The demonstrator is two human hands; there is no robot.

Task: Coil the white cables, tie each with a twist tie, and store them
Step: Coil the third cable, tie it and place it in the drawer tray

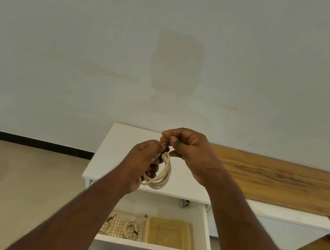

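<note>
showing a single view from a head-worn camera, looking forward and down past two bare forearms toward an open drawer [207,225] in a low white cabinet [135,139]. the drawer is the landmark here.

above the drawer, in mid-air, the left hand [142,164] curls its fingers around a coiled white cable [162,175], holding the loops together near their top so the coil hangs down. just above and beside it, the right hand [188,150] pinches a dark twist tie [164,153] between thumb and fingertips, right at the point where the tie wraps the coil. both hands are closed on what they hold; neither is free. how many turns the tie has taken is too small to tell.

inside the drawer, toward its left side, sits a perforated tray [121,221] holding two coiled white cables, one at its left edge [107,225] and one near its middle [131,229], each with a dark tie on it. to the right of that tray, still inside the drawer, is a yellowish translucent bin [170,232].

to the right of the drawer, a wooden board [281,179] lies across the cabinet top.

judging progress: two cables look coiled, tied and stored. the held one looks coiled and is being tied; it is not yet in the drawer. no other loose cables are in view.
</note>
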